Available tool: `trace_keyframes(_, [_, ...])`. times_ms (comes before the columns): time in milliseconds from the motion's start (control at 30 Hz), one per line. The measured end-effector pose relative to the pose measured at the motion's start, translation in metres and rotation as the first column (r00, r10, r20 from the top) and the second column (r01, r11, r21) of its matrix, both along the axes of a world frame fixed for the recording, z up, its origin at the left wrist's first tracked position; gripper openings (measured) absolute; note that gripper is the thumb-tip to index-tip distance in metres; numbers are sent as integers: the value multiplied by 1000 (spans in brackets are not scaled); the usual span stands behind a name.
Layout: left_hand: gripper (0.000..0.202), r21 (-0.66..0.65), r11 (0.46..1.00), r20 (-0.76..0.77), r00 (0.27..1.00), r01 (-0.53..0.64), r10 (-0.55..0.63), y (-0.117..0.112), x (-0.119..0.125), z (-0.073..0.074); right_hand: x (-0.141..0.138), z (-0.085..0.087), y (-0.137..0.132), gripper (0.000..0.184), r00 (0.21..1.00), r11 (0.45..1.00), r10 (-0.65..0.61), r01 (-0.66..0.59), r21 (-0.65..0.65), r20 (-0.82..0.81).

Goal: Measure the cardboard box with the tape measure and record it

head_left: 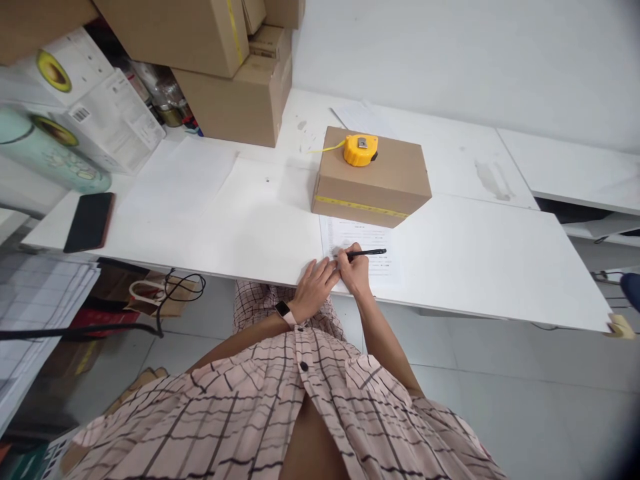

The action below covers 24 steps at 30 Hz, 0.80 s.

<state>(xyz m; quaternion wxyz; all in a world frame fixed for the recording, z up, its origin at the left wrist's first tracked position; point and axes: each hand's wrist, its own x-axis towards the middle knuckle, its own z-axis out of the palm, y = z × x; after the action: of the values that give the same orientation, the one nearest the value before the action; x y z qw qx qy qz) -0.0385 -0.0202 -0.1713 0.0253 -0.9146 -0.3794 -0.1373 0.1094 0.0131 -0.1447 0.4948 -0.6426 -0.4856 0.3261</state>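
Observation:
A black pen (371,253) is gripped in my right hand (354,270), which rests on a printed sheet of paper (383,270) near the front edge of the table. Beside it, my left hand (315,288) lies with fingers stretched out at the sheet's left edge, close to the right hand's fingers. Just behind the sheet stands a closed cardboard box (370,193), covering the sheet's far part. On top of that box sits a yellow tape measure (360,151), a short length of its tape sticking out to the left.
White table (250,227) in front of me, against a wall. Stacked cardboard boxes (235,107) stand at the back left. Further left are white cartons (110,120), a mint-green bottle (55,153), blank paper (175,177) and a phone (89,222). A black cable (183,290) hangs below the edge.

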Motion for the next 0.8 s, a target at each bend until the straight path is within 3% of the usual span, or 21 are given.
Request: trace_keyframes(800, [45, -20, 1000, 12, 1000, -1, 1, 0, 0, 0, 2, -3, 0, 20, 1000, 1000, -15, 15, 4, 27])
